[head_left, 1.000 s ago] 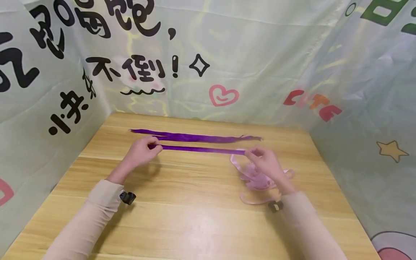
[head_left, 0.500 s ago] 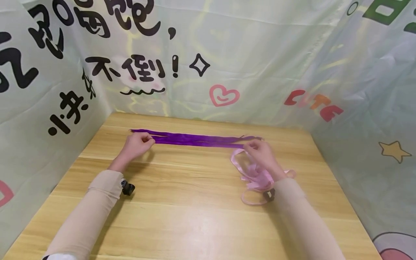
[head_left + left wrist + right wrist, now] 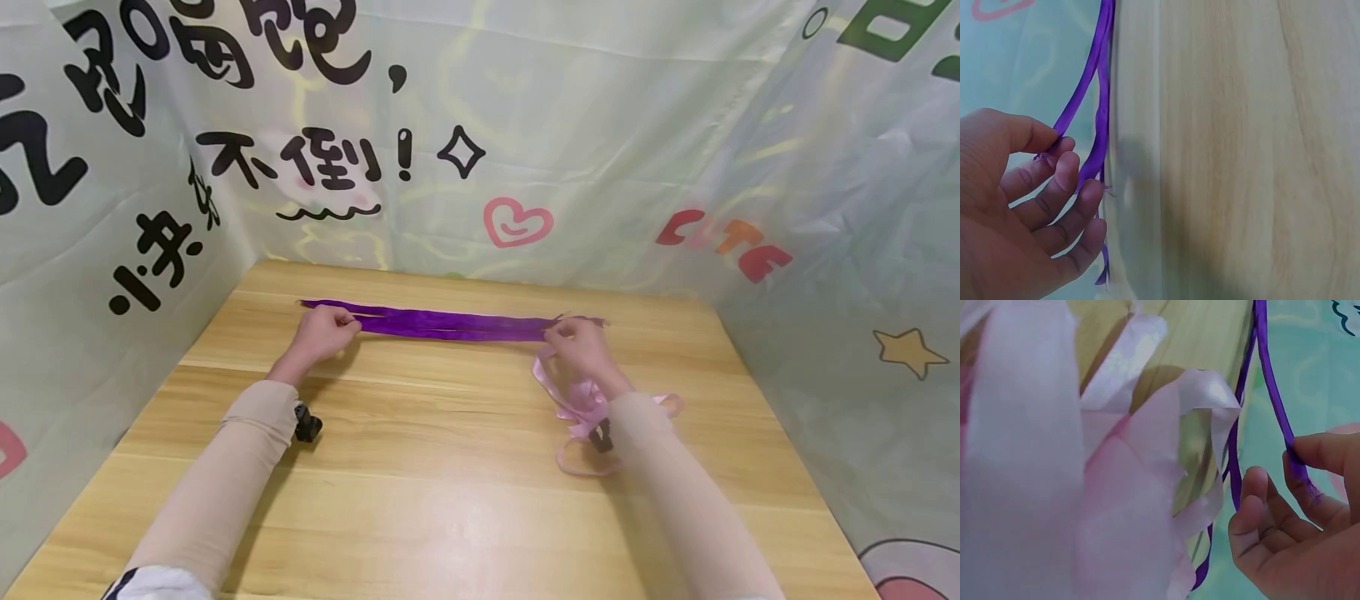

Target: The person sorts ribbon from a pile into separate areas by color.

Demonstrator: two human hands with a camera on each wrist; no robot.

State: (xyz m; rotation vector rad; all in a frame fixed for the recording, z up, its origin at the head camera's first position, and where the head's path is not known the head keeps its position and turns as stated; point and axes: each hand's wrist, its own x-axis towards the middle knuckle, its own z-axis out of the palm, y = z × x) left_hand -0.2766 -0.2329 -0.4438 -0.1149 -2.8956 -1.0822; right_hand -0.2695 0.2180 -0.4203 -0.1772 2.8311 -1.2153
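Observation:
A narrow purple ribbon (image 3: 457,336) stretches between the two hands near the back of the table. Its left end is pinched between thumb and forefinger of the left hand (image 3: 322,335), whose other fingers curve loosely beneath in the left wrist view. The right hand (image 3: 585,346) pinches the opposite end, and a frayed tip pokes out past the fingers in the right wrist view. Just behind, more purple ribbon strips (image 3: 442,317) lie lengthwise on the table, partly overlapped by the held one. A tangled pink ribbon (image 3: 581,402) lies beneath the right wrist, partly hidden by the forearm.
The wooden table (image 3: 450,467) meets a printed fabric backdrop (image 3: 600,150) behind and at both sides. Small black cameras (image 3: 307,423) are worn on the wrists. Loops of pink ribbon (image 3: 1035,456) fill much of the right wrist view.
Both hands have carried the taut purple ribbon backward, closing the gap to the strips lying behind it. The right hand has also shifted a little left, leaving the ribbon slightly less stretched.

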